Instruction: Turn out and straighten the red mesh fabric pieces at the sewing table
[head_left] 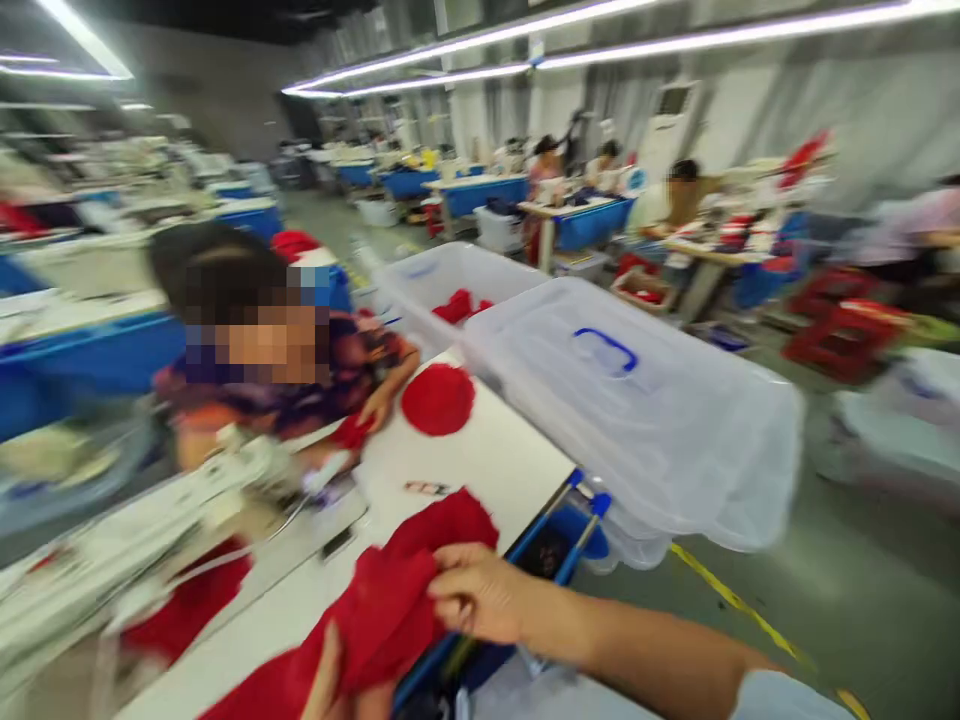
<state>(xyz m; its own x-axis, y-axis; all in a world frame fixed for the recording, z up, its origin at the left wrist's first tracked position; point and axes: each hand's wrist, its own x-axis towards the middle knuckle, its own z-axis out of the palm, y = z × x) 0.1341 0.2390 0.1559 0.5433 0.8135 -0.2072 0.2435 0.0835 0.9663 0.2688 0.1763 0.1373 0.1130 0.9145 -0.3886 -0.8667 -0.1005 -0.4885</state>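
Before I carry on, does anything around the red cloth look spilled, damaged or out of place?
Nothing stands out. The red cloth is bunched in the left hand and right hand; a round red piece lies on the white tabletop. Blur could hide small flaws.

At the near counter (517, 460), the right hand (480, 592) pinches a red cloth (386, 590), while the left hand (334, 680) holds its nearer part. Farther along lies a round red piece (439, 399). A co-worker (300, 395) leans in from the far left; right stands a translucent bin (675, 450) with a blue handle (607, 347).
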